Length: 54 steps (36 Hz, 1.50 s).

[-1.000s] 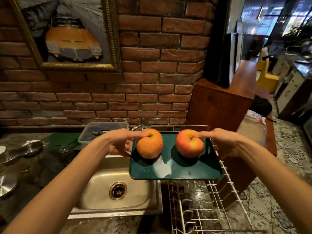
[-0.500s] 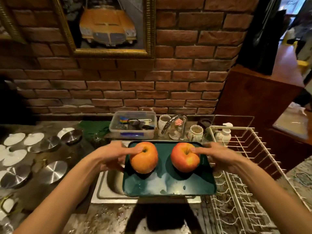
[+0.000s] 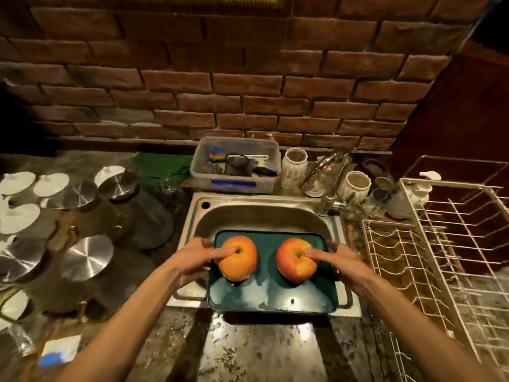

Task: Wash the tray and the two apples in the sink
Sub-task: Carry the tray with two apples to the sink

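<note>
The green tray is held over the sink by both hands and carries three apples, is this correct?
Not quite: the head view shows two apples, one orange apple and one red apple. The green tray is held over the sink by the left hand and right hand.

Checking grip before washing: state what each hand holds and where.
Both hold the green tray by its side edges: left hand at the left, right hand at the right, each with a thumb pinning an apple.

The tray (image 3: pixel 271 295) is dark green. The left apple (image 3: pixel 238 257) is orange, and the right apple (image 3: pixel 296 261) is red with yellow patches.
</note>
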Each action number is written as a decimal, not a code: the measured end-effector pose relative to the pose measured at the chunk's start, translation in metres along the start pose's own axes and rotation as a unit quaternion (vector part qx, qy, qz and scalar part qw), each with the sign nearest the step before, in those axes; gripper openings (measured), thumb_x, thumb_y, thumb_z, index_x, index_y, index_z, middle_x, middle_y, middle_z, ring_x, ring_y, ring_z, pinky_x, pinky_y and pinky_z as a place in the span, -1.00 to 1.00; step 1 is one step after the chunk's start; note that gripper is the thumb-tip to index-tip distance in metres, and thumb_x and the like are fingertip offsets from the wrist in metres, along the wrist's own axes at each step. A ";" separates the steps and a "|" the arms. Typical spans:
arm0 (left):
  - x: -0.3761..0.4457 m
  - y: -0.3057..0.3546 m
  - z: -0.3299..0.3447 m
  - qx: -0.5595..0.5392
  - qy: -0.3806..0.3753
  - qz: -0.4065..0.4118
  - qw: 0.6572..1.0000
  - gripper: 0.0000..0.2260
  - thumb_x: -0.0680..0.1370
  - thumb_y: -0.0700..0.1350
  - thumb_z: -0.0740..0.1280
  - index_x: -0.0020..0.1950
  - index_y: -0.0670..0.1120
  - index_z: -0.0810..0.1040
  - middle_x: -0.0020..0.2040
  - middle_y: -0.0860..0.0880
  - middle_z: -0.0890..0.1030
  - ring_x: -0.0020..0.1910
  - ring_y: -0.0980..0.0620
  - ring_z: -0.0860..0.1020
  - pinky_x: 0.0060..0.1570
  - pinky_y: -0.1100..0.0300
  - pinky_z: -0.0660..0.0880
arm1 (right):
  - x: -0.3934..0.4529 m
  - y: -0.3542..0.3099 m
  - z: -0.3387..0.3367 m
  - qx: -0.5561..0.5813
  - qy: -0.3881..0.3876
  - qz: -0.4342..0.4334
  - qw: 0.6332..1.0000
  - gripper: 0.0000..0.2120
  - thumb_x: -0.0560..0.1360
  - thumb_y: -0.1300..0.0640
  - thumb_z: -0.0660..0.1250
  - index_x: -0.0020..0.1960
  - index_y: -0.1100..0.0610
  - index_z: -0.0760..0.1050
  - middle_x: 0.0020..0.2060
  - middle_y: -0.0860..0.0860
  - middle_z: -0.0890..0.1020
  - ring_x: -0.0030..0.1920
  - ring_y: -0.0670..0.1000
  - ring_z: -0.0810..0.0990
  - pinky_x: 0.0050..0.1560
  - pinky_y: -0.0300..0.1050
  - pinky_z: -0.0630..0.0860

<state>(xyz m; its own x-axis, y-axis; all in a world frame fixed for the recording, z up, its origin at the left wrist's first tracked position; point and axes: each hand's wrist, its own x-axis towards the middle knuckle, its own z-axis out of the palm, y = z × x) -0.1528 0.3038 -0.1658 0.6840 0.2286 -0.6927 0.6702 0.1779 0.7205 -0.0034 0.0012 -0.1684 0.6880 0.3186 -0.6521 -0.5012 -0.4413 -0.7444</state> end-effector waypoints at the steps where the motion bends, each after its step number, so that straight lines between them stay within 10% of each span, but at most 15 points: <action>1: 0.008 -0.003 -0.001 -0.004 0.000 0.002 1.000 -0.09 0.24 0.07 0.69 0.42 -0.32 0.40 -0.13 -0.07 0.53 -0.19 0.00 0.51 -0.29 0.14 0.42 | 0.008 0.002 0.001 0.005 0.000 0.002 1.000 -0.57 0.32 0.12 0.61 0.11 0.07 0.52 -0.13 -0.09 0.63 -0.31 -0.24 0.68 -0.45 -0.39 0.53; 5: 0.041 -0.006 -0.005 -0.023 0.003 -0.004 1.000 0.10 0.14 0.09 0.66 0.56 -0.20 0.25 0.32 -0.17 0.53 0.24 -0.08 0.55 0.01 0.09 0.55 | 0.044 0.011 0.002 0.021 -0.017 -0.009 1.000 0.03 0.26 0.05 0.65 0.58 0.20 0.19 0.17 0.03 0.54 0.08 -0.02 0.60 -0.01 -0.17 0.55; 12: 0.099 -0.007 -0.007 -0.074 -0.011 -0.008 0.997 0.13 0.16 -0.01 0.65 0.60 -0.19 0.16 0.22 -0.13 0.57 0.15 -0.04 0.60 -0.06 0.13 0.60 | 0.104 0.018 0.012 0.064 -0.011 -0.016 0.998 -0.03 0.21 0.07 0.66 0.50 0.14 0.26 0.07 -0.02 0.61 0.07 -0.01 0.64 -0.05 -0.16 0.59; 19: 0.155 -0.026 -0.006 -0.094 -0.010 -0.015 0.995 -0.03 0.28 -0.10 0.59 0.60 -0.15 0.19 0.43 -0.19 0.47 0.27 -0.08 0.54 0.16 0.08 0.52 | 0.157 0.041 0.016 0.028 -0.010 -0.025 0.999 0.27 -0.09 -0.26 0.73 0.52 0.06 0.34 0.39 0.13 0.51 0.34 0.15 0.55 0.40 0.21 0.48; 22: 0.177 -0.040 -0.003 -0.100 -0.014 -0.022 0.995 -0.23 0.27 -0.12 0.59 0.44 -0.14 0.40 0.13 -0.05 0.69 0.07 0.01 0.68 -0.12 0.23 0.64 | 0.176 0.056 0.018 0.030 -0.017 -0.017 0.999 0.31 -0.07 -0.30 0.71 0.57 0.03 0.27 0.47 0.14 0.41 0.43 0.17 0.47 0.45 0.22 0.42; 31: 0.228 -0.079 -0.003 -0.093 -0.007 -0.049 0.994 -0.29 0.01 0.03 0.75 0.10 0.00 0.61 -0.02 -0.01 0.75 -0.02 0.01 0.72 -0.18 0.23 0.64 | 0.215 0.093 0.030 0.036 0.005 0.028 0.999 0.06 0.10 -0.05 0.73 0.50 0.14 0.37 0.35 0.19 0.55 0.36 0.21 0.53 0.43 0.24 0.43; 34: 0.237 -0.087 -0.004 -0.074 -0.010 -0.063 0.995 -0.43 0.24 -0.07 0.65 0.19 0.01 0.56 0.12 -0.05 0.71 0.09 -0.02 0.68 -0.14 0.24 0.62 | 0.222 0.110 0.032 0.033 0.006 0.032 0.999 -0.20 0.21 0.06 0.71 0.38 0.08 0.49 0.29 0.17 0.60 0.30 0.19 0.59 0.40 0.26 0.46; 38: 0.244 -0.097 -0.005 -0.060 -0.019 -0.072 0.995 -0.58 0.39 -0.17 0.58 0.17 0.06 0.52 0.14 -0.01 0.68 0.09 0.03 0.66 -0.20 0.32 0.60 | 0.229 0.119 0.033 0.028 -0.002 0.035 0.999 -0.07 0.08 -0.13 0.70 0.39 0.04 0.49 0.35 0.17 0.53 0.31 0.20 0.57 0.39 0.24 0.48; 49: 0.257 -0.106 -0.015 -0.043 -0.038 -0.080 0.995 0.10 -0.01 0.10 0.74 0.48 -0.10 0.43 0.17 -0.06 0.68 0.17 -0.07 0.65 0.01 0.16 0.61 | 0.241 0.121 0.030 0.032 -0.024 0.031 0.999 0.25 -0.07 -0.28 0.71 0.53 0.04 0.35 0.44 0.15 0.45 0.41 0.20 0.48 0.44 0.23 0.43; 54: 0.246 -0.091 -0.013 0.008 -0.031 -0.075 0.997 0.26 0.07 0.21 0.69 0.61 -0.15 0.17 0.45 -0.23 0.45 0.40 -0.19 0.47 0.49 -0.11 0.33 | 0.239 0.105 0.026 -0.023 -0.038 0.036 0.998 -0.18 0.28 0.06 0.66 0.45 0.07 0.39 0.28 0.09 0.60 0.13 -0.03 0.63 -0.03 -0.23 0.62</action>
<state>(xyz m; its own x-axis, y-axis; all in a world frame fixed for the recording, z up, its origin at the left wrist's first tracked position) -0.0492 0.3562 -0.4010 0.5915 0.1402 -0.7940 0.7710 0.1900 0.6079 0.0949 0.0528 -0.4056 0.6082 0.3473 -0.7138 -0.5216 -0.5030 -0.6892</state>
